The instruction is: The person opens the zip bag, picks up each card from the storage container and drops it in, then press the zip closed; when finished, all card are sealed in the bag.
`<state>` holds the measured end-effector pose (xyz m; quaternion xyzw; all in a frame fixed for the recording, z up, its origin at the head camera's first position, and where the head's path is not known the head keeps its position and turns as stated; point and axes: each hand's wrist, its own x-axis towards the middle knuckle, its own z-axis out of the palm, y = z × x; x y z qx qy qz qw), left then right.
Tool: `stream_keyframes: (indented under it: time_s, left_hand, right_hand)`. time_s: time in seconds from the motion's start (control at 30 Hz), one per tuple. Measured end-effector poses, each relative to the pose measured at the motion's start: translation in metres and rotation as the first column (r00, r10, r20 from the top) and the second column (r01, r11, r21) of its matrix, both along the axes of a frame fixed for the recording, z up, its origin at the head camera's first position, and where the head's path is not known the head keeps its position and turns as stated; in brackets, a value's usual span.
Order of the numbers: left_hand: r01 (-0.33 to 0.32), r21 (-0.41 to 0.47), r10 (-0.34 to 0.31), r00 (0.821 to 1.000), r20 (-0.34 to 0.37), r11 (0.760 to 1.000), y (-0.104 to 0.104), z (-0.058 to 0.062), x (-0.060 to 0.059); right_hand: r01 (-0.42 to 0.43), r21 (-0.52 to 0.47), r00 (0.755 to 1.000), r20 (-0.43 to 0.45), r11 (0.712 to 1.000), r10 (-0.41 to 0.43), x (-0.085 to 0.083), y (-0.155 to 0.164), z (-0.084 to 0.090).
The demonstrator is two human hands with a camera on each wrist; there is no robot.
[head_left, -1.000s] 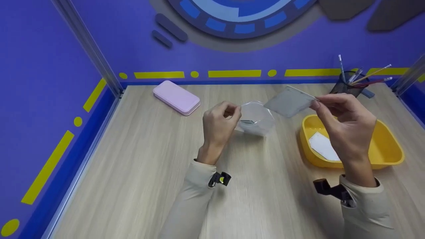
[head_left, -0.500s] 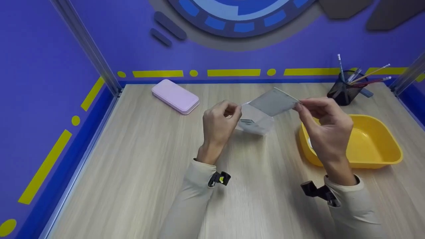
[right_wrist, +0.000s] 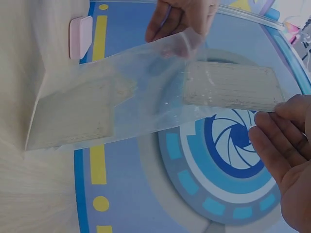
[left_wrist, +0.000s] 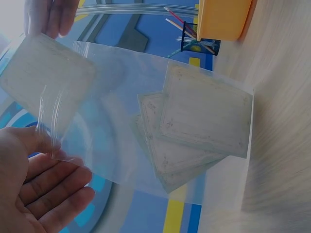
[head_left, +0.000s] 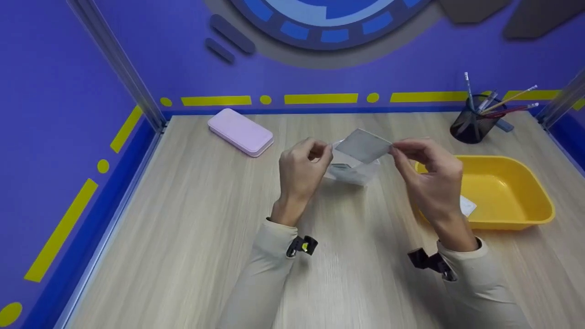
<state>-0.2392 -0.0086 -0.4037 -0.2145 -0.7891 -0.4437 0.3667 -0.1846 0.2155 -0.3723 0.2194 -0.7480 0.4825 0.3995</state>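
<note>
Our left hand (head_left: 301,171) pinches the clear plastic bag's (head_left: 354,170) mouth — our right hand (head_left: 427,176) pinches a grey rectangular card (head_left: 363,145) just above it.

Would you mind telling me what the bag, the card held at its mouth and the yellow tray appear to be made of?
The bag looks like thin clear plastic film: it wrinkles and shows the cards inside. The card seems stiff paper or thin board, pale and matte, staying flat when held by one edge. The yellow tray looks like smooth moulded plastic with rounded corners.
</note>
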Motion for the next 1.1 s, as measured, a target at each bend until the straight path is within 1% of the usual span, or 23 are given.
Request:
stream_keyframes:
  time_s: [0.17, 0.33, 0.63, 0.9, 1.1]
  left_hand:
    - [-0.003, 0.001, 0.003, 1.000, -0.003, 1.000, 0.001, 0.002, 0.000]
    - [-0.005, 0.004, 0.005, 1.000, -0.002, 1.000, 0.001, 0.002, 0.000]
    - [-0.009, 0.000, 0.009, 1.000, -0.006, 1.000, 0.001, 0.002, -0.001]
    - [-0.010, 0.001, 0.010, 1.000, -0.005, 1.000, 0.000, 0.001, -0.001]
    - [-0.004, 0.008, 0.004, 1.000, -0.014, 1.000, 0.001, 0.000, -0.001]
  right_hand:
    - [0.024, 0.092, 1.000, -0.021, 0.995, -0.022, -0.007, -0.001, -0.008]
    - [0.000, 0.153, 1.000, -0.017, 0.988, 0.003, -0.013, 0.000, -0.014]
    - [-0.033, 0.166, 0.999, 0.035, 0.986, 0.027, -0.017, 0.001, -0.018]
    - [-0.046, 0.185, 0.998, 0.054, 0.982, 0.037, -0.018, 0.000, -0.019]
    - [-0.077, 0.214, 0.996, 0.061, 0.974, 0.065, -0.018, 0.001, -0.021]
